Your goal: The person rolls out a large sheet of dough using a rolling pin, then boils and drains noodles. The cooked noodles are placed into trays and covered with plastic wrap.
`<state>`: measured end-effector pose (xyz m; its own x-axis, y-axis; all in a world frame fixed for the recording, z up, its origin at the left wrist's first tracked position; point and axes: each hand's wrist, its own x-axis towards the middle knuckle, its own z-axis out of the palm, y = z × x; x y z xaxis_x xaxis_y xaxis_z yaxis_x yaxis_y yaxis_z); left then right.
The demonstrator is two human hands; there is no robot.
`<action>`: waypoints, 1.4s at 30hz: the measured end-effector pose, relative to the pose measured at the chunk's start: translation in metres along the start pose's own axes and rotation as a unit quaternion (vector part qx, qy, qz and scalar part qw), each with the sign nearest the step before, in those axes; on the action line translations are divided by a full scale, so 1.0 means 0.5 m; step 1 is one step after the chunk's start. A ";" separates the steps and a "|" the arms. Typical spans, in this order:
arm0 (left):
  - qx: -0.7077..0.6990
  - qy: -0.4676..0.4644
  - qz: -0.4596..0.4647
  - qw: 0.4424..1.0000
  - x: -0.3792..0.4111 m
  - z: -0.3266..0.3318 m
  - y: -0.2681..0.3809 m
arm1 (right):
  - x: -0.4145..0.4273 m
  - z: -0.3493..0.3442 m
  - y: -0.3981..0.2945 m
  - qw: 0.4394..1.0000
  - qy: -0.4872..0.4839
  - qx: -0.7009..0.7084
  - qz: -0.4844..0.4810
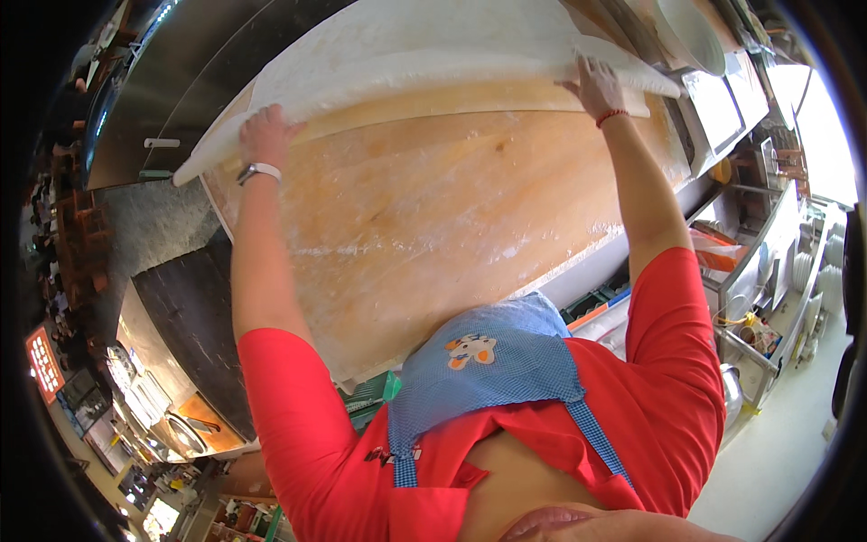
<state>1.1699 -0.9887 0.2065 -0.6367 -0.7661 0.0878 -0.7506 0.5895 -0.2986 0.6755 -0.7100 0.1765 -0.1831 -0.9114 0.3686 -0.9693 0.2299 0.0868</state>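
Observation:
A long floured rolling pin (196, 161) lies across the far part of a wooden board (433, 183), with pale dough that seems wrapped around its middle. Beyond it spreads a wide, thin sheet of white dough (420, 30). Near the pin's left end, my left hand (265, 134) curls over the roll, its thumb pointing inward. My right hand (597, 87) rests over the roll towards the right end, fingers forward and thumb held out. The undersides of both hands are hidden. Loose flour streaks the board between my arms.
A dark metal counter (223, 74) stands at the far left, and a black-topped surface (183, 325) nearer on that side. To the right is a metal rack (752, 271) with stacked white plates (830, 284). Green crates (369, 396) sit below the board's near edge.

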 end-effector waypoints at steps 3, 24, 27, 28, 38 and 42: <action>-0.017 -0.015 -0.016 1.000 -0.085 0.118 0.039 | -0.055 0.040 -0.046 0.990 -0.130 0.050 0.026; -0.261 0.044 -0.023 0.964 -0.405 0.103 0.323 | -0.214 0.035 -0.558 0.967 -0.103 0.203 -0.117; -0.258 0.094 -0.003 0.961 -0.480 0.086 0.330 | -0.285 0.006 -0.589 0.957 -0.140 0.216 -0.136; -0.271 0.090 0.005 0.958 -0.497 0.082 0.333 | -0.306 -0.011 -0.590 0.952 -0.148 0.227 -0.140; -0.312 0.091 0.078 0.943 -0.607 0.057 0.398 | -0.413 -0.091 -0.632 0.934 -0.222 0.226 -0.166; -0.331 0.087 0.089 0.936 -0.655 0.070 0.420 | -0.465 -0.086 -0.635 0.926 -0.222 0.228 -0.202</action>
<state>1.2268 -0.6229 0.0819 -0.7383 -0.6211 0.2630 -0.5384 0.7776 0.3248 1.0329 -0.5565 0.1032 0.2579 -0.9655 -0.0347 -0.9235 -0.2358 -0.3025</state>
